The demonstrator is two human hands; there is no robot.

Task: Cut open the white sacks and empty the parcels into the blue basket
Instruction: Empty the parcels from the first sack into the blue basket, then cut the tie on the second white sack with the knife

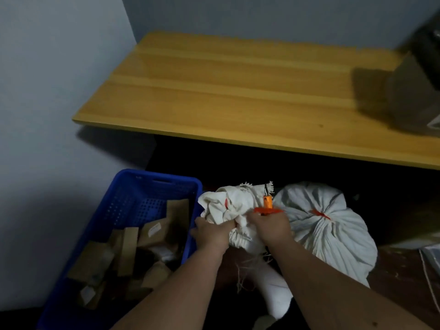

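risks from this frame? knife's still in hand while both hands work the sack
1. The right hand grips the orange knife blade-up while also bunching the opened sack; the left hand grips the same cloth close by, so a slip could cut it.
2. The tied sack sits right beside the blade and could get nicked.
3. Loose threads could snag.

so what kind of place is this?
Probably a parcel sorting or mailroom corner, not a home. A blue basket holds brown cardboard parcels, a tied white sack waits beside an opened sack, and a plain wooden table stands behind.
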